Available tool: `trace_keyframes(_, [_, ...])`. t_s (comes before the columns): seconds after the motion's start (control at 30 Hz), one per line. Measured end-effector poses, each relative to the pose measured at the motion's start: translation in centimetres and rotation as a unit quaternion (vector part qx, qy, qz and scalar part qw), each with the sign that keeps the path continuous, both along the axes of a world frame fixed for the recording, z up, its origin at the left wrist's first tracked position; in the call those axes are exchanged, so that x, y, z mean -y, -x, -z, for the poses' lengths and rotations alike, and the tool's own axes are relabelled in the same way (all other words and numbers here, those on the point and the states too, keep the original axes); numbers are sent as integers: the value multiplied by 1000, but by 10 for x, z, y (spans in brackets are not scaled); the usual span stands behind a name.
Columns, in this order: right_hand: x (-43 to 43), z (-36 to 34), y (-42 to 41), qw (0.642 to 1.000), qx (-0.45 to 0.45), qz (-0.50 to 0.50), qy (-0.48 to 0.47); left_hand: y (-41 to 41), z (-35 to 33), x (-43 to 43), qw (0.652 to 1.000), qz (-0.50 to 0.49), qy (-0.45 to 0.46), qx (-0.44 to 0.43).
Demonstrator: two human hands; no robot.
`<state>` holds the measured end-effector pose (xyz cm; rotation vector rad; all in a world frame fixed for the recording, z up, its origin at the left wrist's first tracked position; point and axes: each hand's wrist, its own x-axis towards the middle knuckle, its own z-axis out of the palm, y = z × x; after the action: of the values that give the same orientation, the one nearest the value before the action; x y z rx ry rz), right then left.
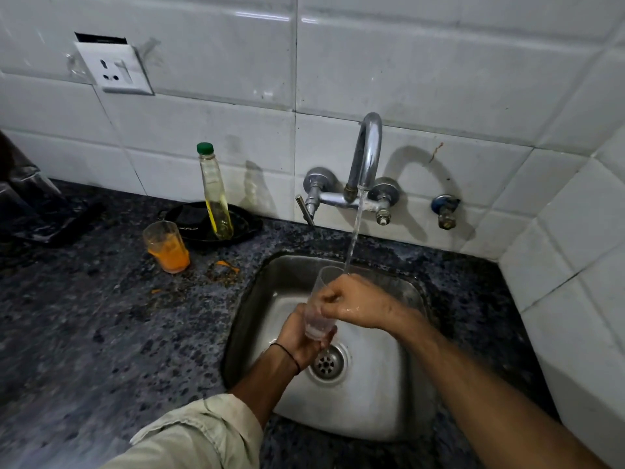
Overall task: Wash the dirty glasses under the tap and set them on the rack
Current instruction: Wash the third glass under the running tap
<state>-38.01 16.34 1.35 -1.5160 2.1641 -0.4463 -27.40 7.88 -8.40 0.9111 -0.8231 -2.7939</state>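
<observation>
Your left hand (299, 336) has its fingers clamped round the base of the clear glass (317, 321), which tilts over the sink (372, 401). Your right hand (351, 304) curls its fingers round the glass's upper part, just above your left fingers. The water stream (355, 231) from the tap (367, 154) lands at your right knuckles. An orange-stained glass (166, 247) stands on the counter (101, 333), well left of both hands.

The left hand (299, 338), right hand (355, 302) and a clear glass (318, 324) crowd the sink (372, 401) middle under the tap (367, 147); a stained glass (166, 247) and bottle (216, 194) stand centre-left, open countertop (101, 333) lower left.
</observation>
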Motion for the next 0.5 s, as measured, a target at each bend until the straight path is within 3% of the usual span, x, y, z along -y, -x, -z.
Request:
trace_keyframes(0.13, [10,1,-7,987,63,141,41,-2,-5,6,997,-63,-27,-25])
trace_keyframes(0.2, [9,-1,-4,989,72,124,46,-7,-7,8,998,-46,-40,-26])
trace_keyframes(0.33, [0,-7,7,996,79,-41,-20,-12,5,9,997,52,-63,-2])
trace_keyframes(0.4, [-3,-4,12,995,86,-36,-34,-10,2,9,999,48,-8,8])
trace_keyframes(0.5, [-6,1,11,984,164,65,2,-4,-14,7,999,-16,36,18])
